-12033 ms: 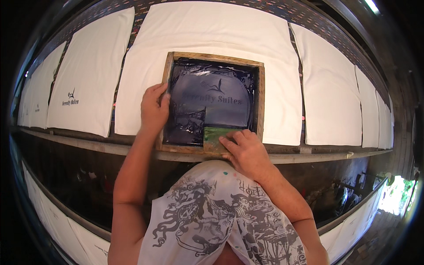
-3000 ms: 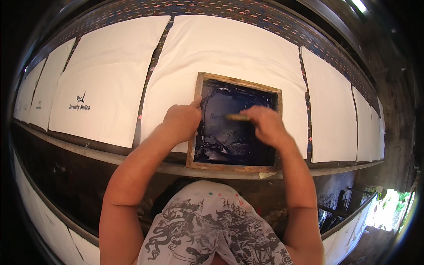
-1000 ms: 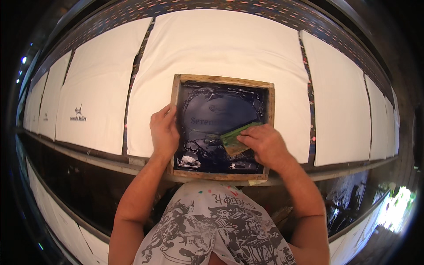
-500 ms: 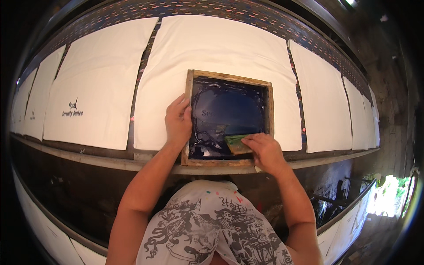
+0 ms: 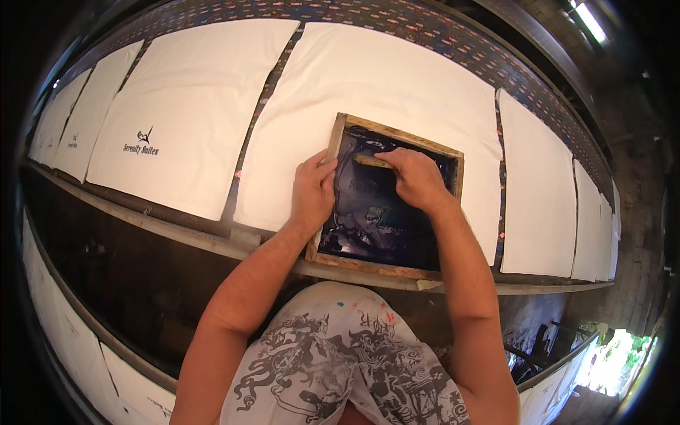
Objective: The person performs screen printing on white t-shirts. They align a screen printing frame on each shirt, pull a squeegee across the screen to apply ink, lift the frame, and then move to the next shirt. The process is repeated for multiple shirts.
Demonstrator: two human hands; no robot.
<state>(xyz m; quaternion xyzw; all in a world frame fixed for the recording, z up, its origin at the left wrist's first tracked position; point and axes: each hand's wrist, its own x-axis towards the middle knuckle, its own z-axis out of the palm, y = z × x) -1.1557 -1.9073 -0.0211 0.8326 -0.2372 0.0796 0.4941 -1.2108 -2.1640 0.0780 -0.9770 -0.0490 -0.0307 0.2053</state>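
Observation:
A wooden screen printing frame [image 5: 459, 177] lies on a white cloth [image 5: 382, 78] in front of me. Dark ink covers much of its mesh [image 5: 397, 237], streaked and shiny near the edges. My left hand [image 5: 314, 190] is closed on the frame's left rail, thumb toward the inside. Inside the frame, near its far rail, my right hand [image 5: 419, 183] grips a squeegee [image 5: 370, 162] with a wooden edge showing on top. The squeegee's lower edge is hard to make out against the dark ink.
More white cloths lie in a row along the long table: one with a dark print [image 5: 142, 142] at left, a plain one [image 5: 536, 191] at right. The table's near edge [image 5: 191, 230] runs below them. Another row of white cloths [image 5: 134, 379] lies at lower left.
My right hand has carried the squeegee from the near part of the screen to its far side. My left hand stays on the left rail. The whole view has tilted.

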